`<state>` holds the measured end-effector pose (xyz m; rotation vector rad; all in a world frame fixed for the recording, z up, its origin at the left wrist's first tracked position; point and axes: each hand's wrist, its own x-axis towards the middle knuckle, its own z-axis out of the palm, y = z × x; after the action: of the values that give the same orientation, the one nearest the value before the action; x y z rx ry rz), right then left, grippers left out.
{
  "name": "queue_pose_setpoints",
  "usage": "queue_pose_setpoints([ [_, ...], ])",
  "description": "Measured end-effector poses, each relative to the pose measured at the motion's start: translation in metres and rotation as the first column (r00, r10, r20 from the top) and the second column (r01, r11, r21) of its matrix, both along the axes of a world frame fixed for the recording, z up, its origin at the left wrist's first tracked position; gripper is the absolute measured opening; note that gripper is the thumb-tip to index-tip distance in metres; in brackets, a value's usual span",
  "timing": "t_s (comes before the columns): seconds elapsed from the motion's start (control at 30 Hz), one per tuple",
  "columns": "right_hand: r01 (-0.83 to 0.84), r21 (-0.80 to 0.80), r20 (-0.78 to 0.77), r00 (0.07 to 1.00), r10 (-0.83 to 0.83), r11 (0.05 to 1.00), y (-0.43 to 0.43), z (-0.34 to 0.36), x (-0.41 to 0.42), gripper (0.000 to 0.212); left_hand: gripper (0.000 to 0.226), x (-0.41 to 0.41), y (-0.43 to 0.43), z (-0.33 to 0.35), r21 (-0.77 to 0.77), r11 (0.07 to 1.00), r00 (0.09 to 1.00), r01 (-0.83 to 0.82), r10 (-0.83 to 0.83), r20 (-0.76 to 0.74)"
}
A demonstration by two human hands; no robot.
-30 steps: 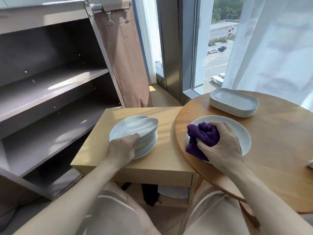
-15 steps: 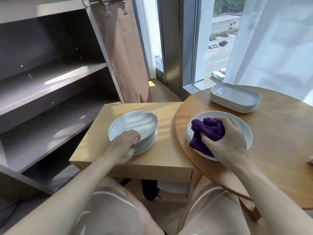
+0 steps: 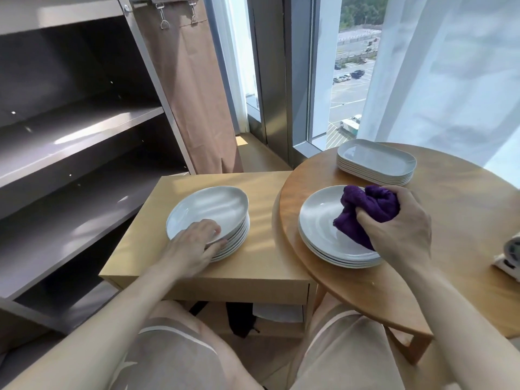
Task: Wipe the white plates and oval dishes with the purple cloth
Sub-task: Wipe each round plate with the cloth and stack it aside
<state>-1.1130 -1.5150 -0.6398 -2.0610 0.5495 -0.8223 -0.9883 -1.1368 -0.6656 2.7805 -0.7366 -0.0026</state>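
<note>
Your right hand (image 3: 399, 235) is clenched round the purple cloth (image 3: 368, 209), fingers curled tight into the bunched fabric. It presses the cloth onto the far-right part of the top plate of the right plate stack (image 3: 323, 229). A loose end of the cloth trails toward the plate's middle, and the left half of that plate lies bare. This stack sits at the near-left edge of the round table (image 3: 464, 220), just in from the rim.

The oval dishes (image 3: 377, 161) are piled at the far-left edge of the same table, just behind the cloth and the round plates.

Your left hand (image 3: 194, 243) rests on the near-left rim of the top plate of the left plate stack (image 3: 213, 209). The fingers lie lightly bent over the rim and the thumb sits against the side of the stack. Whether you are pinching that plate or only touching it, you cannot tell from here. This stack stands near the middle of the side table (image 3: 261, 266), well apart from its edges.

The side table's right edge tucks under the left rim of the round table. A grey shelf unit (image 3: 84, 136) stands to the left of the side table, with a brown curtain (image 3: 191, 94) hanging at its far corner. Beyond the tables are a window (image 3: 349, 80) and a sheer curtain (image 3: 450, 80). A white object (image 3: 509, 254), cut off by the frame, sits at the round table's right edge.
</note>
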Motion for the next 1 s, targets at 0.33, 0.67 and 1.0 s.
queue_pose_setpoints([
  [0.33, 0.107, -0.020, 0.030, 0.994, -0.107, 0.994, -0.014, 0.006, -0.003, 0.042, 0.047, -0.004, -0.029, 0.002, -0.170, 0.979, 0.994, -0.108, 0.108, -0.013],
  [0.67, 0.054, -0.251, -0.154, 0.983, -0.095, 0.966, -0.014, 0.009, -0.004, 0.052, 0.069, -0.039, -0.175, -0.012, -0.518, 0.855, 0.947, -0.006, -0.161, -0.277],
  [1.0, -0.311, -0.314, -0.634, 0.772, 0.045, 0.897, -0.011, 0.001, 0.005, 0.051, 0.070, -0.040, -0.199, -0.050, -0.663, 0.748, 0.949, -0.031, -0.186, -0.254],
])
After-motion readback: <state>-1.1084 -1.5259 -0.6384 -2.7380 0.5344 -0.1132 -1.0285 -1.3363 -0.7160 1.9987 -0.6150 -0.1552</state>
